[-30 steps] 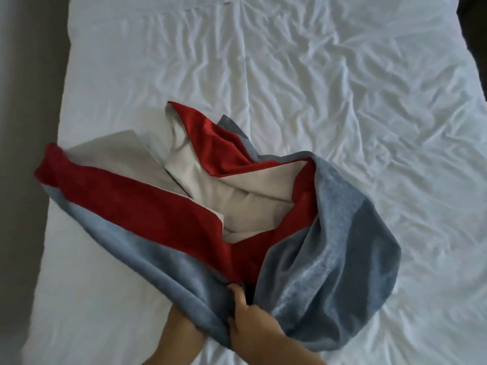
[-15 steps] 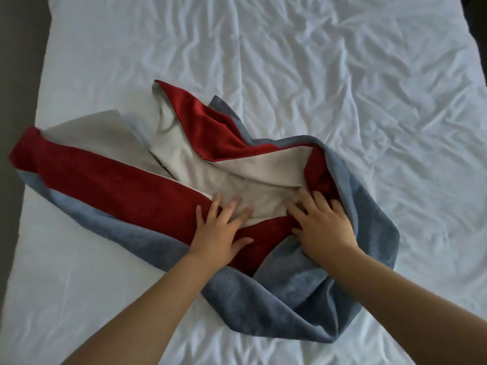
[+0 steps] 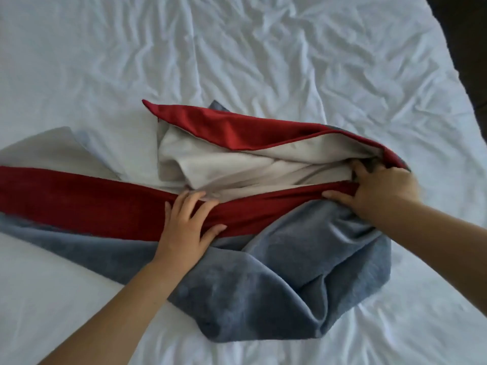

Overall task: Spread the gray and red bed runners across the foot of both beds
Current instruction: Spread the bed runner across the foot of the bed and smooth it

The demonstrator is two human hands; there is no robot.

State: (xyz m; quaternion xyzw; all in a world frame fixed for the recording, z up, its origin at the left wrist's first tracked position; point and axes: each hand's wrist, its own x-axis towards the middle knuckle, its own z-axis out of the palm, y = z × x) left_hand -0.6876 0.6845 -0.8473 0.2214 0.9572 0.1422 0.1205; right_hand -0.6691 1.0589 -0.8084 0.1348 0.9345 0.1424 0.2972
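A gray and red bed runner (image 3: 263, 285) lies bunched and folded on the white bed sheet (image 3: 263, 61), its pale lining showing in the middle. One red and blue-gray end runs off to the left. My left hand (image 3: 184, 225) lies flat on the red stripe with its fingers spread. My right hand (image 3: 379, 191) grips the fold at the runner's right side, fingers curled into the cloth and thumb along the red edge.
The wrinkled sheet covers the whole bed around the runner. A dark strip of floor or wall (image 3: 463, 48) shows past the bed's right edge at the top right corner.
My right hand has moved to the right, pulling the fold with it, so the runner is stretched wider. My left hand stays pressed on the red stripe.
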